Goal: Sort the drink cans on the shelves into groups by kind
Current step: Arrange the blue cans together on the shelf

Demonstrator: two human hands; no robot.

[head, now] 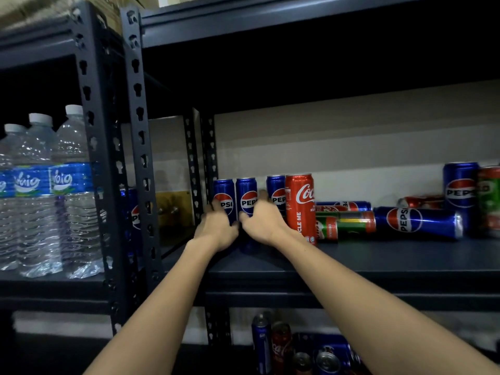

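Left hand (216, 228), right hand (263, 221), fingers curled

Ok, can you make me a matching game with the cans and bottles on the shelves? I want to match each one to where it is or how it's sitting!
Things:
1. Coca-Cola can
2. green can
3. water bottles
4. two Pepsi cans

Descriptions:
A. lying on its side
B. held between both hands
C. on the left rack
D. red, standing upright

Pairs: 1-D, 2-A, 3-C, 4-B
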